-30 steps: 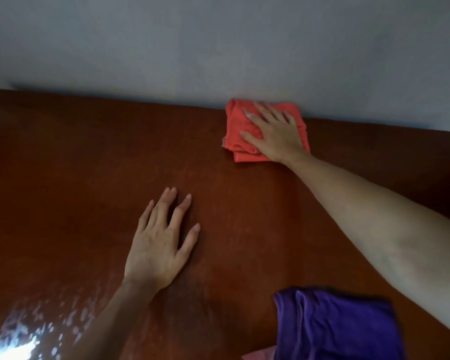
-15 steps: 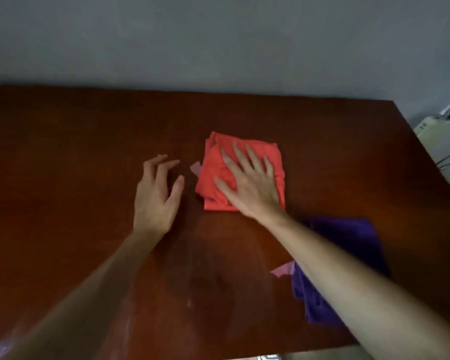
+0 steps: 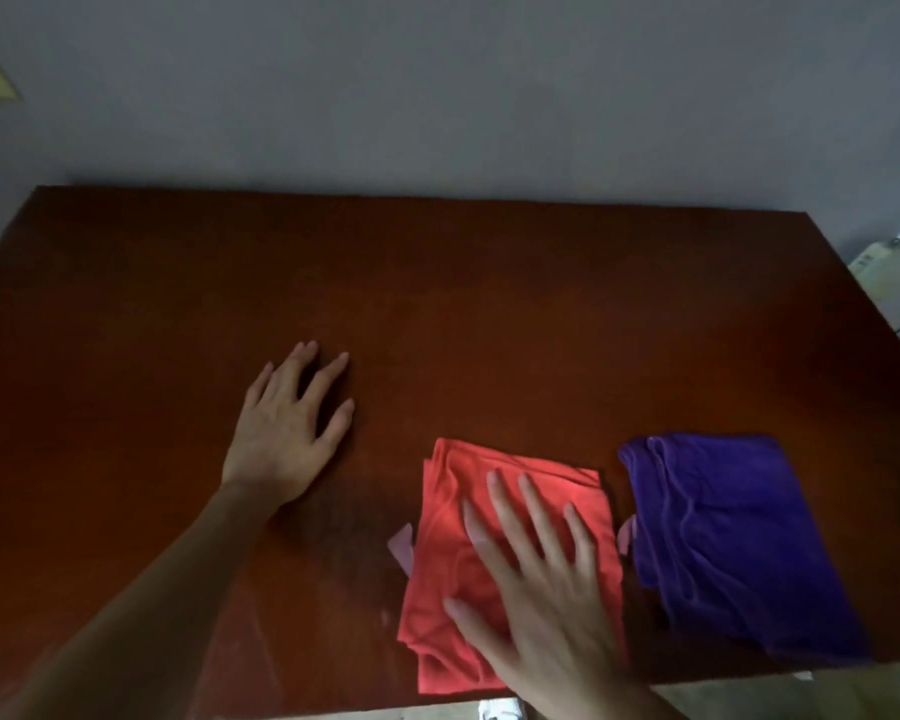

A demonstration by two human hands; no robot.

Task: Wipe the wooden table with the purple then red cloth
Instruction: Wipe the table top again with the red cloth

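Observation:
The folded red cloth (image 3: 453, 574) lies on the wooden table (image 3: 437, 304) near its front edge. My right hand (image 3: 536, 589) presses flat on the cloth with fingers spread. The folded purple cloth (image 3: 733, 543) rests just to the right of the red one, untouched. My left hand (image 3: 287, 428) lies flat on the bare wood to the left of the red cloth, fingers apart, holding nothing.
A grey wall runs behind the table. A pale box with cables (image 3: 894, 272) sits beyond the table's right edge. The table's front edge (image 3: 749, 672) is just below the cloths. Small pink tags (image 3: 401, 548) poke out beside the red cloth.
My right hand has dragged the red cloth from the far edge of the table back to the near edge, beside the purple cloth. My left hand stayed flat on the wood.

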